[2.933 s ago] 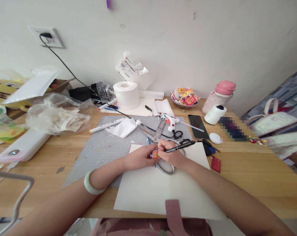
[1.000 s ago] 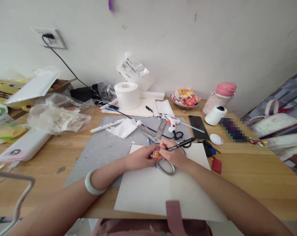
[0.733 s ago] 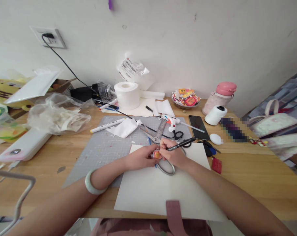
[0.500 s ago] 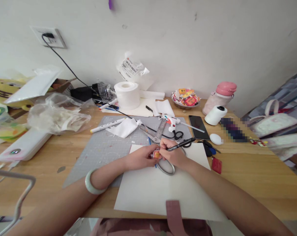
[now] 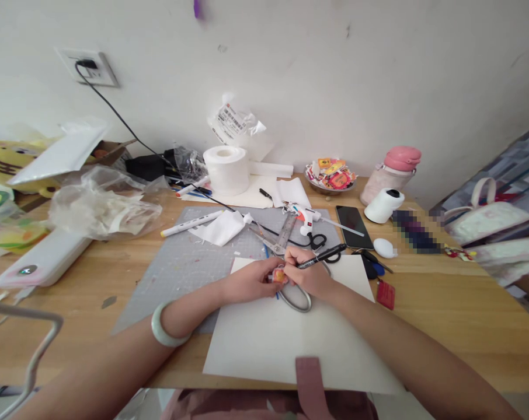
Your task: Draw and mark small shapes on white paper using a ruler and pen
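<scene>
My left hand point(image 5: 256, 281) pinches a small orange and pink piece point(image 5: 279, 276) just above the white sheet point(image 5: 286, 344). In my right hand point(image 5: 310, 273) is a black marker point(image 5: 323, 255), held in a writing grip. Its tip is hidden behind my fingers, close to the small piece; whether it touches cannot be made out. Under my hands lies a pair of scissors, with one grey handle loop point(image 5: 297, 298) showing. A hot glue gun point(image 5: 306, 220) and a metal ruler point(image 5: 286, 230) rest beyond them on the grey cutting mat point(image 5: 177, 268).
A bowl point(image 5: 330, 188) of similar colourful pieces stands by the wall, near a pink bottle point(image 5: 391, 175). On the right are a phone point(image 5: 354, 226) and a thread spool point(image 5: 383, 205). A paper roll point(image 5: 226, 170) and plastic bags point(image 5: 107, 201) sit at back left. A black cord point(image 5: 115, 114) crosses from the socket.
The back end of the marker has dipped very slightly and shifted a little left. Both hands stay in nearly the same place.
</scene>
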{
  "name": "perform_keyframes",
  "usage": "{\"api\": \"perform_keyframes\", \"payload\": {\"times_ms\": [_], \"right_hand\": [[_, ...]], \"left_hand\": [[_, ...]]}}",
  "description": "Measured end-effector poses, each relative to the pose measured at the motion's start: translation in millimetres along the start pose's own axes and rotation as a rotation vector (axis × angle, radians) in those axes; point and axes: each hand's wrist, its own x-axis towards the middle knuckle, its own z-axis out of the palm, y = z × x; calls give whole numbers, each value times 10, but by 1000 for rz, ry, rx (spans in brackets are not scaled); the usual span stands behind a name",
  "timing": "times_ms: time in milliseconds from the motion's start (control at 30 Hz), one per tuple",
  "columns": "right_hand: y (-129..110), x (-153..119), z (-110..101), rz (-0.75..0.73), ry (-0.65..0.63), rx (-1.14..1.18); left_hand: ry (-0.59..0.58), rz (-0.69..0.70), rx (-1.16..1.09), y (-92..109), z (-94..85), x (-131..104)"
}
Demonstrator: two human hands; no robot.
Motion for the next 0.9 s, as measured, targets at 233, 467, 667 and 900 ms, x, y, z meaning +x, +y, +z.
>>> {"api": "perform_keyframes", "payload": {"times_ms": [233,467,667,900], "right_hand": [[1,-9,-5,42,-30,61],[-9,-7,-7,-21,-21,-64],[-10,-14,-1,42,-53,42],[-23,-17,-9,-35,-22,-90]], "left_hand": [[-6,-6,-25,-4,1,0],[-4,-1,-8,-16,0,0],[-8,-8,-6,-8,4,3],[8,14,21,-12,-2,6]]}}
